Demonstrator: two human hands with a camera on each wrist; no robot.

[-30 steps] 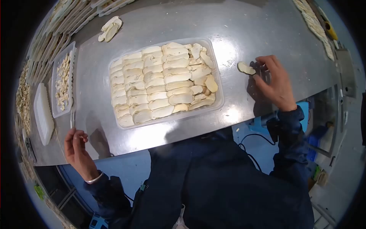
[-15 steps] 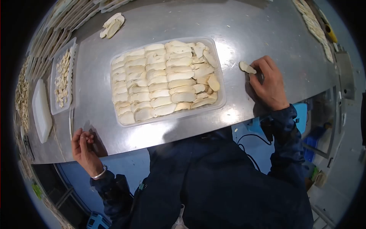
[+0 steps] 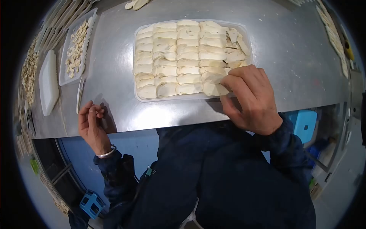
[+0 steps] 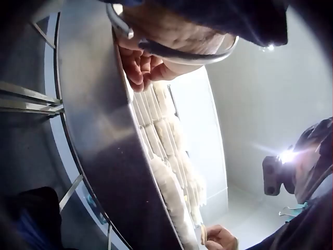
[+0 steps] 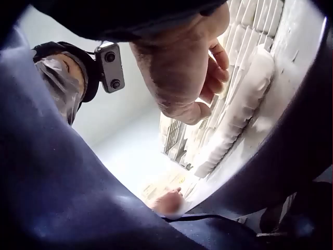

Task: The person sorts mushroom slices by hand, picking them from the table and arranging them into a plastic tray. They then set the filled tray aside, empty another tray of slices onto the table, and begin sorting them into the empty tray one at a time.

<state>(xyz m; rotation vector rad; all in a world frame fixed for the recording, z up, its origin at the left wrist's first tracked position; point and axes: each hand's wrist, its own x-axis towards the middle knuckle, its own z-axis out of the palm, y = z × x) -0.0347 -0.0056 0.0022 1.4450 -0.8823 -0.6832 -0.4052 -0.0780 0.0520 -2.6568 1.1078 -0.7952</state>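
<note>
My right hand (image 3: pixel 254 100) is over the front right corner of a clear plastic tray (image 3: pixel 167 99), pinching a pale mushroom slice (image 3: pixel 212 87) between thumb and fingers. The slice overlaps others laid in neat, shingled columns in the tray. At the tray's right side the slices lie less evenly. Fingers loosely curled and holding nothing, my left hand (image 3: pixel 92 128) is by the table's front edge, left of the tray. A thin light-coloured tool (image 3: pixel 80 94) lies just beyond its fingertips. The right wrist view shows my right hand (image 5: pixel 179 73) from behind, the slice hidden.
Left on the metal table (image 3: pixel 114 45) stand a small tray (image 3: pixel 63 72) of mushroom bits and a white foam tray (image 3: pixel 48 84). Stacked trays (image 3: pixel 63 19) rise behind them. Loose slices (image 3: pixel 136 4) lie at the back, and a pale row (image 3: pixel 331 42) runs along the right edge.
My right hand has picked up the slice from the table at right and carried it left to the tray's front corner. The left hand stays loosely curled near the edge. The head view has shifted.
</note>
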